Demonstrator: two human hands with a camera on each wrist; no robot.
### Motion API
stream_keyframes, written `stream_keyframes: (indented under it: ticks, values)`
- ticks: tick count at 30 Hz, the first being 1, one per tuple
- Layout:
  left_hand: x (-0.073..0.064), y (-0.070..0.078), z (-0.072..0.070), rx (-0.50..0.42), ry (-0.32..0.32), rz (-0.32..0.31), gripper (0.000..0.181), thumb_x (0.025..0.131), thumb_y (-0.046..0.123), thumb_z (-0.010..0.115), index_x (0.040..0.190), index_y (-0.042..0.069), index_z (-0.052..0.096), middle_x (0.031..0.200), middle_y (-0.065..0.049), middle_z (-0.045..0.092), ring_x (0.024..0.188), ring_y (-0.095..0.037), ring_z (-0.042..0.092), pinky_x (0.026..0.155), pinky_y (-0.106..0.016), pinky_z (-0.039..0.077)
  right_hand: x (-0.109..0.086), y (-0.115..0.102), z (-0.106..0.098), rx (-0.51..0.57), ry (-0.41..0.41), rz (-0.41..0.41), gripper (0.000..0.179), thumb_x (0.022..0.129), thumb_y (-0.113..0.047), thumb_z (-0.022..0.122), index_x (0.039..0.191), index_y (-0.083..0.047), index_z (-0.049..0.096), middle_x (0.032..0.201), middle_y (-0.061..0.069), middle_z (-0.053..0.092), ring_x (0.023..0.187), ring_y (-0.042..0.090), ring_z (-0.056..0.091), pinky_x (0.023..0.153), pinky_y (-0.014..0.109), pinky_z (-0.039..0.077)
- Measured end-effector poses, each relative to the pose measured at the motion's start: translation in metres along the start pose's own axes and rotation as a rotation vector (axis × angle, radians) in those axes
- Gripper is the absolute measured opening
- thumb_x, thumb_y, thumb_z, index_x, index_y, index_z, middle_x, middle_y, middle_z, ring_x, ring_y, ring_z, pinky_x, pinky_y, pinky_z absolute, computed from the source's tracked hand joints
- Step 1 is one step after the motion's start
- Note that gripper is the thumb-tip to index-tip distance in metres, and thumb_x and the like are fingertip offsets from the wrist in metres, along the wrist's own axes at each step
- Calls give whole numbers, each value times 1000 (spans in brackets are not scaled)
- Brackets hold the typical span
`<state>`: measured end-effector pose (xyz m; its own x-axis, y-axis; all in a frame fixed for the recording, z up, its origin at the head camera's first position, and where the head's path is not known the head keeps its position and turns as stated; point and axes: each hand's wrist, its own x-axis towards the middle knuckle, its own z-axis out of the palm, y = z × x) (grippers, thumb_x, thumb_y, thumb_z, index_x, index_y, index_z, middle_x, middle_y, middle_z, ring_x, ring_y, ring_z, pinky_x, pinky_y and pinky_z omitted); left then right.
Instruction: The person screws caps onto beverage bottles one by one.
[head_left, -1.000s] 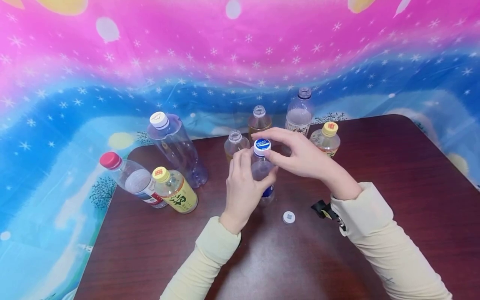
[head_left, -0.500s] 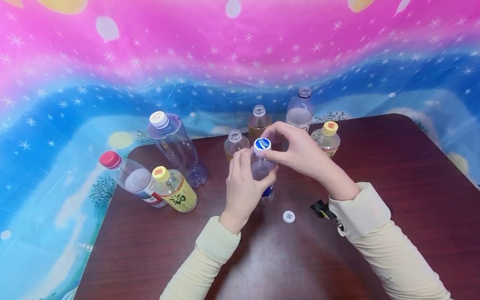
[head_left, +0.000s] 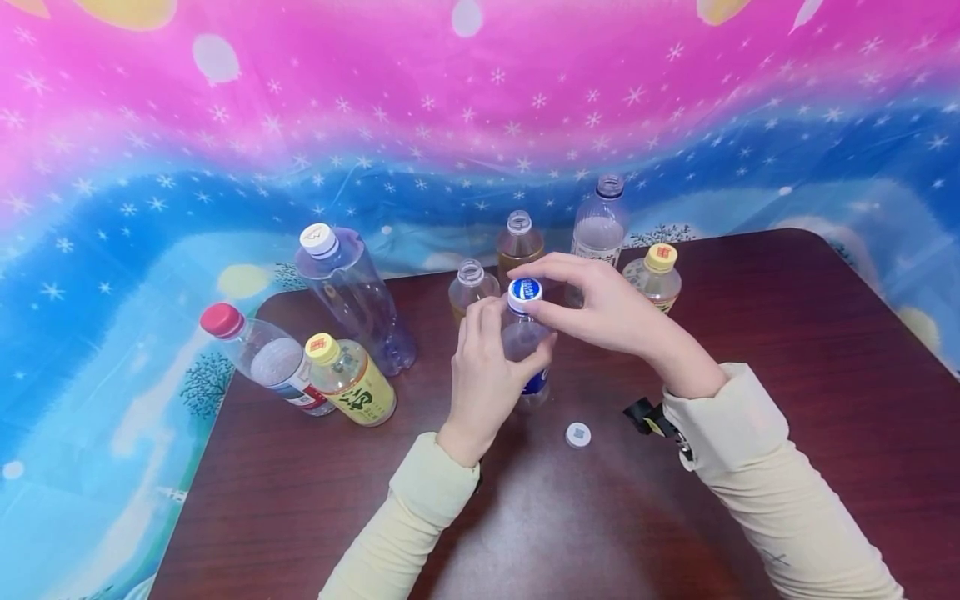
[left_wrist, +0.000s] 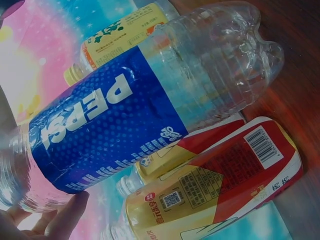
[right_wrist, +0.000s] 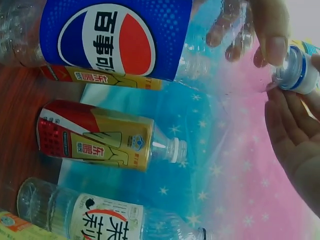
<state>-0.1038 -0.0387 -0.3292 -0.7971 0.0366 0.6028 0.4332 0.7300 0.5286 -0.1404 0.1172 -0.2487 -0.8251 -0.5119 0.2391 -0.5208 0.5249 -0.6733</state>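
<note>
A clear Pepsi bottle (left_wrist: pixel 100 115) with a blue label stands upright on the table in front of me. My left hand (head_left: pixel 483 375) grips it round its upper part, below the neck. The bottle's white cap (head_left: pixel 525 292) with a blue printed top sits on its mouth. My right hand (head_left: pixel 611 312) holds this cap between thumb and fingers, coming from the right. In the right wrist view the neck and the cap's white side show between both hands. A loose white cap (head_left: pixel 578 435) lies on the table, right of the bottle's base.
Behind stand two uncapped gold-and-red-labelled bottles, one this bottle (right_wrist: pixel 100 135), and an uncapped clear bottle (head_left: pixel 598 233). A yellow-capped bottle (head_left: pixel 654 279) is at right. At left are a large white-capped bottle (head_left: pixel 352 292), a red-capped bottle (head_left: pixel 277 362) and another yellow-capped bottle (head_left: pixel 352 383).
My right hand's fingers first drew in at the cap and swung toward me, then reached back round its far side. The print on the cap has turned. My left hand has kept its place.
</note>
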Motion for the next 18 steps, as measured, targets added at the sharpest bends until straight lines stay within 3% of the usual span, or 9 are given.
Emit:
stream_keyframes:
  ticks: [6, 13, 18]
  values:
    - [1, 2, -1, -3, -1, 8, 57, 77, 36, 77, 117, 6, 50, 109, -9, 54, 99, -22, 55, 83, -36, 57, 4, -3, 6, 7, 81, 70, 33, 82, -24, 75, 108, -8, 62, 99, 6, 65, 92, 19, 58, 84, 38, 48]
    - [0, 2, -2, -16, -11, 8, 56, 78, 34, 77, 118, 6, 50, 111, -10, 54, 102, -23, 55, 85, -36, 56, 3, 2, 9, 33, -13, -33, 41, 90, -19, 64, 128, -7, 57, 129, 8, 60, 118, 22, 56, 101, 45, 45]
    - [0, 4, -3, -15, -21, -5, 56, 78, 36, 77, 118, 6, 51, 110, -9, 54, 101, -23, 55, 84, -38, 56, 0, 3, 4, 22, -27, -75, 37, 91, -16, 59, 127, -10, 60, 130, 8, 61, 118, 21, 56, 99, 46, 46]
